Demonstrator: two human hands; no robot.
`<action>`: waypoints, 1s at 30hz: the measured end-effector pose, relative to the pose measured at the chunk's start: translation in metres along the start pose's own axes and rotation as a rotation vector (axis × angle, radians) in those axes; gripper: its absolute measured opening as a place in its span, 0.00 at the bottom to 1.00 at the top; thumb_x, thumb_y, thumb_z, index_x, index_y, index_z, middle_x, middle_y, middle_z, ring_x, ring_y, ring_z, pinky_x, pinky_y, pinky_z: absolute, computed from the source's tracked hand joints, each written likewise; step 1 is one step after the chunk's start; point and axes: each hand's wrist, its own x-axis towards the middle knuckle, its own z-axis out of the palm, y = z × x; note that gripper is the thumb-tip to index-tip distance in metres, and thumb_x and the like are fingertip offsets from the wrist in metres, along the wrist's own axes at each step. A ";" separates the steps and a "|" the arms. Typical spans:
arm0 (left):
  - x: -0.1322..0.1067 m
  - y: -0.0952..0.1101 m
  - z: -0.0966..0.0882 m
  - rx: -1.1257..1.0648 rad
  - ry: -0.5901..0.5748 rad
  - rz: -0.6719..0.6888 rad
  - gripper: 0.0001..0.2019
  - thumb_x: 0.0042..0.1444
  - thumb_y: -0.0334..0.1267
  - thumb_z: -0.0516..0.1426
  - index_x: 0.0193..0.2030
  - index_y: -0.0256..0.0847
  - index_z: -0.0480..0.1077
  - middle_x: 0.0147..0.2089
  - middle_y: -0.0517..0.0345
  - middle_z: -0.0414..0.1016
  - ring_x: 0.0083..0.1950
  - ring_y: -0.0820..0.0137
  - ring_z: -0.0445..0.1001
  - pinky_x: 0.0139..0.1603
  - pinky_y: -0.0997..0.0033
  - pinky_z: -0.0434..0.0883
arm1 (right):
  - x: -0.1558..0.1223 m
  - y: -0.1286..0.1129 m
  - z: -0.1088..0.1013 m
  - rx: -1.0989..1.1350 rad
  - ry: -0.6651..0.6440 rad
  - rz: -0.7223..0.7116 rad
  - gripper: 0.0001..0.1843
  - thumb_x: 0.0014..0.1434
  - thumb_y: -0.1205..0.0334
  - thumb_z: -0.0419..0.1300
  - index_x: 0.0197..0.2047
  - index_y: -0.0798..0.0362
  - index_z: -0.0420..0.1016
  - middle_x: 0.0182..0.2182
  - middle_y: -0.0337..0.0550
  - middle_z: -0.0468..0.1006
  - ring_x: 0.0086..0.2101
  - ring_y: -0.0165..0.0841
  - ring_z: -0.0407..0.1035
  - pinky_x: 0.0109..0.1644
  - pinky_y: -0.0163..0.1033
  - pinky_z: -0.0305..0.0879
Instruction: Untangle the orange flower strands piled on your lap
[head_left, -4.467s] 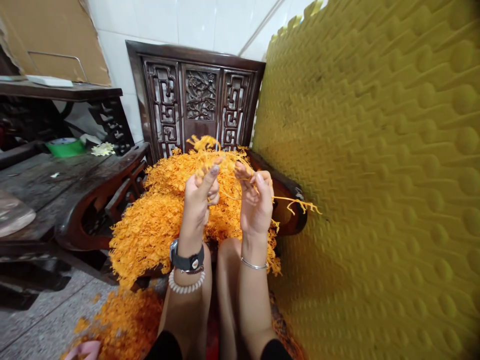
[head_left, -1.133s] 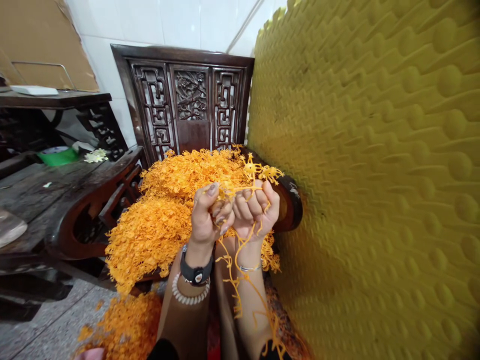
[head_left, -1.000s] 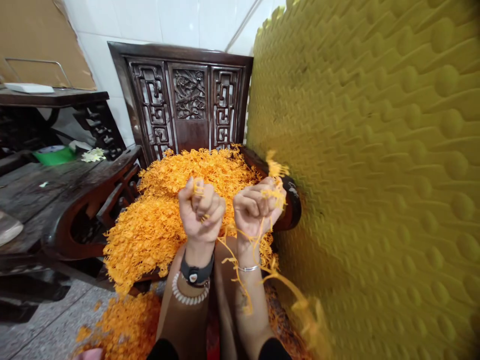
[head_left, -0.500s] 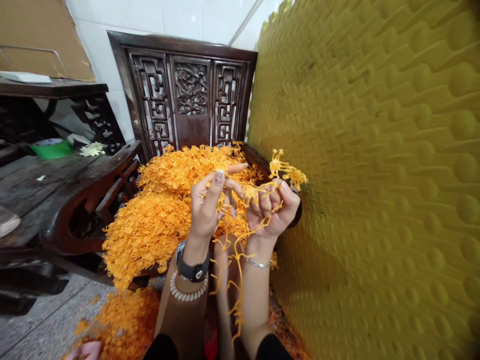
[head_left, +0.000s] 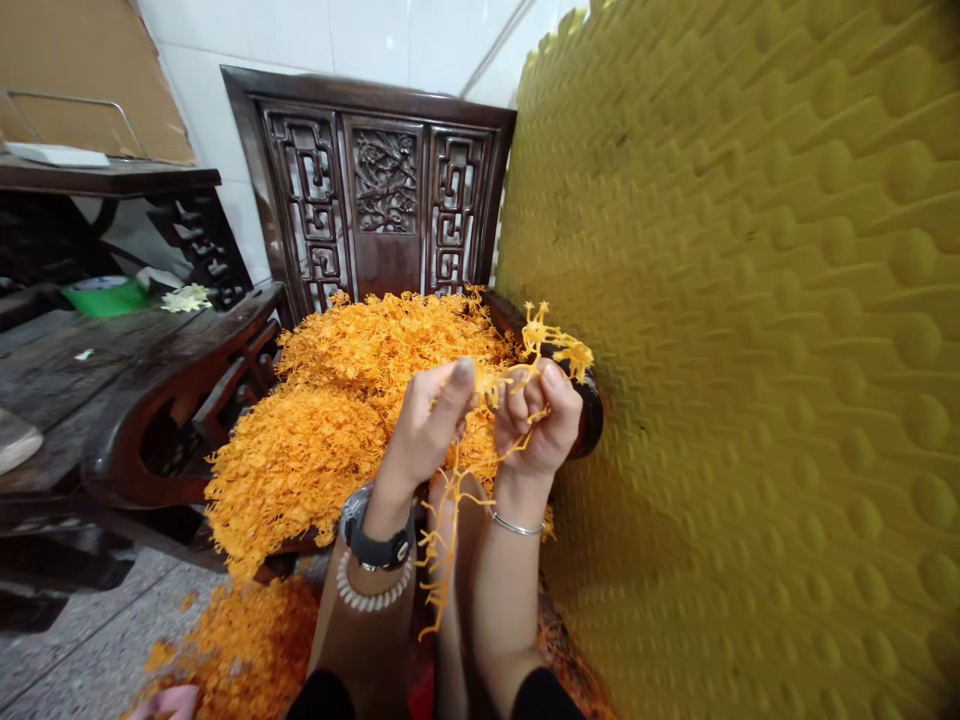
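My right hand (head_left: 541,425) is closed around an orange branched plastic strand (head_left: 448,500) with small star-shaped clusters. Two or so of these clusters stick up above its thumb, and a thin branched length dangles below, between my forearms. My left hand (head_left: 433,420) is closed, thumb against the fingers, at the strand's other side. A pale orange cluster shows between the two hands; the left fingertips are mostly hidden behind the thumb. Behind and below the hands lies a large pile of similar orange plastic pieces (head_left: 300,455), heaped on a dark wooden chair (head_left: 390,265).
A yellow textured foam mat (head_left: 750,350) stands upright close on the right. At left is a dark wooden table (head_left: 45,370) with a green tape roll (head_left: 105,297) and pale flower-like pieces (head_left: 186,298). More orange pieces (head_left: 240,640) lie on the floor by a pink object (head_left: 169,702).
My left fingers, spread before, have closed with the thumb pressed in. The left hand moved slightly right, and the dangling strand swung left. My right hand shifted a little left, still gripping.
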 end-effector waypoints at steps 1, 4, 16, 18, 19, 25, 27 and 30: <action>-0.001 0.001 -0.001 0.055 -0.051 -0.005 0.19 0.54 0.51 0.52 0.21 0.39 0.56 0.19 0.65 0.50 0.18 0.80 0.51 0.15 0.79 0.51 | 0.000 0.000 0.000 0.016 -0.015 0.006 0.24 0.51 0.59 0.56 0.15 0.53 0.45 0.11 0.27 0.45 0.11 0.18 0.39 0.14 0.28 0.41; -0.001 0.003 -0.002 0.089 -0.209 -0.028 0.16 0.54 0.46 0.54 0.22 0.39 0.59 0.17 0.66 0.52 0.17 0.81 0.52 0.15 0.79 0.53 | 0.003 -0.001 -0.003 0.169 -0.105 0.031 0.24 0.52 0.61 0.56 0.15 0.53 0.43 0.10 0.26 0.43 0.10 0.18 0.37 0.13 0.27 0.40; -0.004 -0.017 0.001 -0.465 -0.278 -0.073 0.23 0.54 0.45 0.53 0.12 0.38 0.55 0.07 0.68 0.46 0.07 0.80 0.53 0.06 0.79 0.45 | 0.001 0.015 0.005 0.909 -0.339 -0.009 0.24 0.55 0.67 0.50 0.11 0.52 0.47 0.05 0.25 0.42 0.07 0.17 0.33 0.08 0.26 0.36; -0.005 -0.015 0.002 -0.502 -0.270 -0.095 0.25 0.53 0.47 0.54 0.11 0.38 0.53 0.06 0.68 0.46 0.06 0.80 0.52 0.06 0.80 0.44 | -0.002 0.014 0.009 0.922 -0.383 -0.044 0.23 0.57 0.67 0.48 0.12 0.52 0.46 0.06 0.25 0.43 0.07 0.17 0.33 0.08 0.25 0.36; -0.006 -0.013 0.003 -0.521 -0.267 -0.113 0.25 0.52 0.47 0.54 0.11 0.38 0.52 0.06 0.68 0.46 0.06 0.81 0.52 0.05 0.80 0.45 | -0.002 0.014 0.010 0.927 -0.438 -0.071 0.23 0.58 0.66 0.46 0.13 0.52 0.45 0.06 0.26 0.44 0.07 0.17 0.34 0.09 0.25 0.37; -0.003 -0.001 0.009 -0.660 -0.203 -0.192 0.27 0.45 0.45 0.59 0.11 0.39 0.45 0.07 0.71 0.40 0.06 0.85 0.45 0.03 0.84 0.46 | 0.003 0.015 0.011 0.824 -0.592 -0.120 0.23 0.60 0.65 0.41 0.14 0.51 0.42 0.05 0.26 0.43 0.05 0.17 0.36 0.08 0.25 0.40; -0.002 -0.001 0.010 -0.662 -0.144 -0.204 0.27 0.44 0.44 0.59 0.12 0.40 0.42 0.08 0.71 0.37 0.06 0.86 0.42 0.03 0.85 0.43 | 0.004 0.016 0.009 0.806 -0.576 -0.102 0.23 0.59 0.65 0.44 0.14 0.52 0.41 0.05 0.26 0.43 0.05 0.17 0.36 0.08 0.25 0.39; 0.003 -0.008 0.006 -0.641 0.057 -0.165 0.25 0.49 0.44 0.56 0.15 0.40 0.42 0.11 0.72 0.35 0.09 0.86 0.35 0.04 0.83 0.40 | 0.004 0.015 0.006 0.872 -0.512 -0.095 0.23 0.58 0.66 0.45 0.13 0.52 0.44 0.05 0.27 0.47 0.05 0.17 0.39 0.08 0.25 0.40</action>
